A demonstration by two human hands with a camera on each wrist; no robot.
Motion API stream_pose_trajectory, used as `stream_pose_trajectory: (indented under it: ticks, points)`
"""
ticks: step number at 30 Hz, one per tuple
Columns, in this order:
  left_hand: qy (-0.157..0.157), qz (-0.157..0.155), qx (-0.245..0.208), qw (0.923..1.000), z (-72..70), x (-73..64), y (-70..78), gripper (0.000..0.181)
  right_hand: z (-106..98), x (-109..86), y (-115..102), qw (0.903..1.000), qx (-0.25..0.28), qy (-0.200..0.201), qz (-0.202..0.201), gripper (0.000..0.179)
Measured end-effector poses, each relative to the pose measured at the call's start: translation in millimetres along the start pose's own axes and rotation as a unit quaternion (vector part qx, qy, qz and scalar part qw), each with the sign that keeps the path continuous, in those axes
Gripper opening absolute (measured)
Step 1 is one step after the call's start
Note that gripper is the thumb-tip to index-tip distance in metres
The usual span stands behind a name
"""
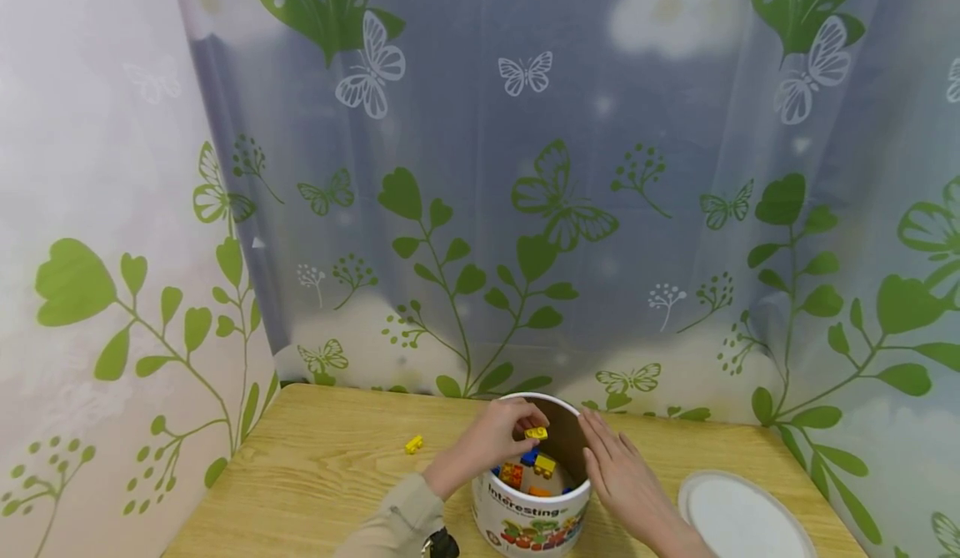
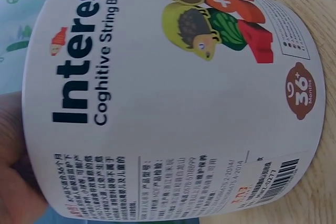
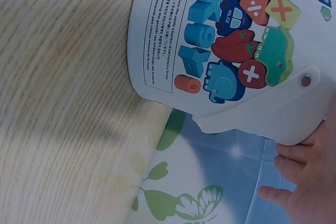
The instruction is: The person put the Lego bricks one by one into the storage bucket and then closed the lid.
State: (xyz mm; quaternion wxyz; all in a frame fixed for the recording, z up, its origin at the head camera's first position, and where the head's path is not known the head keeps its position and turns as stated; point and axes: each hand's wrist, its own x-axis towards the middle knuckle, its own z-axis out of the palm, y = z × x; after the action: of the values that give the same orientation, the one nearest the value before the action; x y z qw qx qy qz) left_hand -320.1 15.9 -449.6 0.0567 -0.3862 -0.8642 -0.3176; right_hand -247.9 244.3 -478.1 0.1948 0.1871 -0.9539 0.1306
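Observation:
A white bucket (image 1: 489, 518) with printed toy pictures stands at the front of the table. My left hand (image 1: 495, 437) reaches over its rim from the left and pinches a small yellow toy brick (image 1: 536, 433) with studs between thumb and fingers, above the opening. Lying inside the bucket are several toy bricks, among them a yellow one (image 1: 545, 465), a blue one (image 1: 529, 457) and a red-orange one (image 1: 512, 475). With fingers straight, my right hand (image 1: 622, 479) rests against the bucket's right rim; it also shows beside the bucket's white handle (image 3: 257, 106) in the right wrist view.
Another small yellow brick (image 1: 414, 444) lies on the wooden table (image 1: 337, 433), left of the bucket. To the right is a round white lid (image 1: 742, 512). A curtain (image 1: 480, 291) printed with leaves and butterflies hangs right behind the table.

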Motion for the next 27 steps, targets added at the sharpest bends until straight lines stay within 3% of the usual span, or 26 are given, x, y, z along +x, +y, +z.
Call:
stream_pose_trajectory:
  ticks: [14, 22, 27]
  points:
    - [-0.014, -0.009, 0.035, 0.9992, 5.5, -0.1, 0.0, 0.019, 0.9, -0.3, 0.0, 0.9997, -0.007, 0.020, -0.013, 0.047]
    - [0.022, -0.011, -0.005, 0.9997, 3.5, -2.2, -2.0, 0.013, 1.1, 0.7, -0.4, 0.9999, -0.006, 0.010, -0.008, 0.048]
    - [0.064, 0.003, -0.026, 0.9976, -1.3, -5.9, -3.4, 0.012, 0.9, 0.3, -0.4, 1.0000, -0.002, 0.006, -0.004, 0.048]
